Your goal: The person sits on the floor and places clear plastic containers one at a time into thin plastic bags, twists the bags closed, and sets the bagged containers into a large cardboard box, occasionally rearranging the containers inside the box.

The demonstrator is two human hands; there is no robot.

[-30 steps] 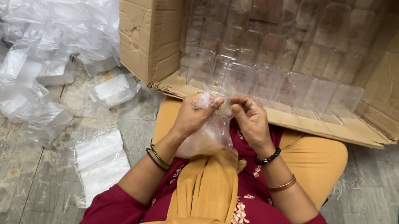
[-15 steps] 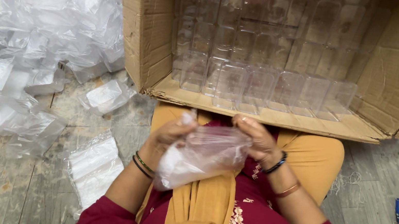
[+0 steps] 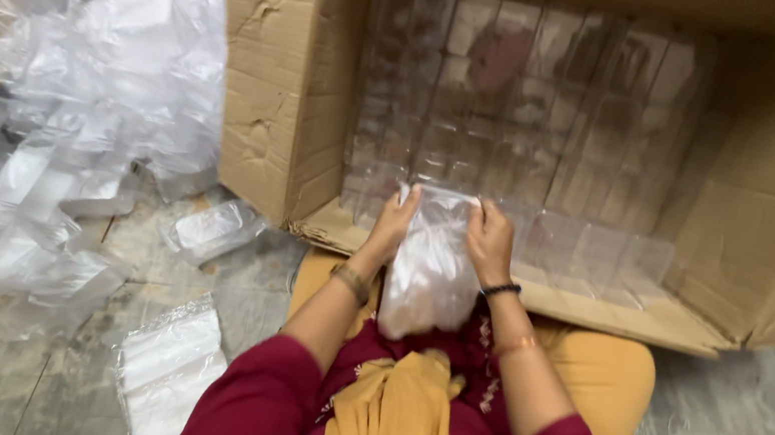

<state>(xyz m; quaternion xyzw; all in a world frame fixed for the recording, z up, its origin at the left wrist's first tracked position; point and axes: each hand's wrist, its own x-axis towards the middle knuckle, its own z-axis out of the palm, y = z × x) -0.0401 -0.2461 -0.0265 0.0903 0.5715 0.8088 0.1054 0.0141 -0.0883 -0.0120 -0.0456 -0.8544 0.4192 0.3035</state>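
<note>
Two hands, left (image 3: 394, 223) and right (image 3: 489, 242), each grip clamped on one clear plastic bag (image 3: 429, 269).

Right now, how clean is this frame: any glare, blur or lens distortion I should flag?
Head view: soft, even light, no hard shadows. The pile of clear bags at left glares white, washing out detail. Both hands, left and right, and the plastic bag in their grip look slightly smeared. Wide lens bows the cardboard box edges. Clear containers inside read hazy.
</note>
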